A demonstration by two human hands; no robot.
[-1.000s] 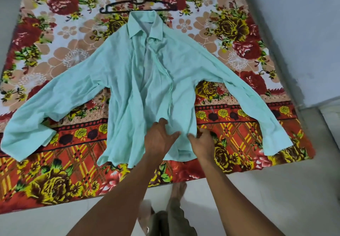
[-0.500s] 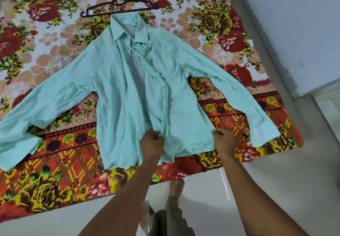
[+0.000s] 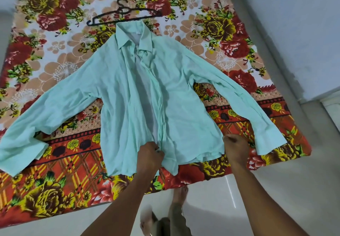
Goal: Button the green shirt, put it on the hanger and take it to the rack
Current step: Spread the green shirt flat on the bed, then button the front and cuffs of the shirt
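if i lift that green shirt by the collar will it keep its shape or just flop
Probably flop: the green shirt lies wrinkled and flat, its front panels folding where the left hand and right hand grip the hem. It looks thin and light, so the sleeves would likely dangle.

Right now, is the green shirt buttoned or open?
Open: the green shirt front panels gap along the middle, showing the paler inside.
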